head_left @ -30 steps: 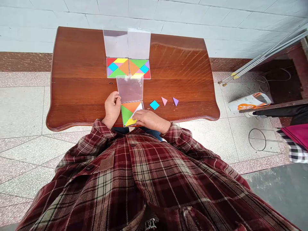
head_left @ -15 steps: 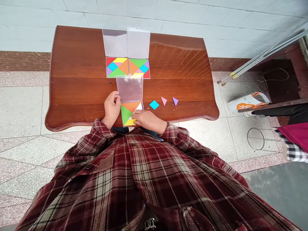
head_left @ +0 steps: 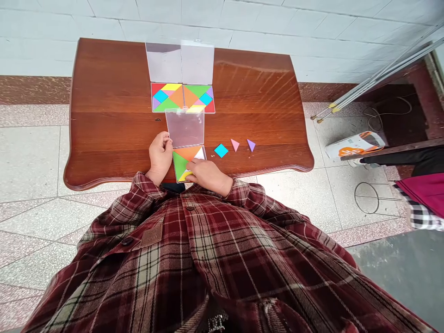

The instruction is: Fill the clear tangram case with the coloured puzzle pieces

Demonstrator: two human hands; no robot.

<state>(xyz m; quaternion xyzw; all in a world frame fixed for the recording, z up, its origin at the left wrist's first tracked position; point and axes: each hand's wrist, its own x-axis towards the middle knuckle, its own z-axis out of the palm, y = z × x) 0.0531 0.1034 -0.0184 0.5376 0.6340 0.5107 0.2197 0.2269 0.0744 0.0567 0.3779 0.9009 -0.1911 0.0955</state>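
In the head view, an open clear tangram case (head_left: 204, 152) lies at the table's front edge, its lid (head_left: 185, 128) folded back. Inside sit a green triangle (head_left: 179, 164) and an orange triangle (head_left: 188, 152). My left hand (head_left: 160, 157) is closed at the left edge of the lid, fingers curled against it. Over the case, my right hand (head_left: 210, 176) has thumb and fingers on a yellow piece (head_left: 183, 176) along the near side; its fingertips partly cover the piece. To the right lie a blue square (head_left: 221, 150), a pink triangle (head_left: 235, 144) and a purple triangle (head_left: 251, 145).
Two open tangram cases filled with coloured pieces, a left one (head_left: 167, 97) and a right one (head_left: 199, 96), stand side by side behind on the wooden table (head_left: 114, 115). A white wall (head_left: 256, 23) rises behind. Crutches (head_left: 347, 99) and a carton (head_left: 354, 145) are at the right.
My right hand has shifted slightly left across the case, covering more of the yellow piece. My left hand keeps its place at the lid. The view has moved a little.
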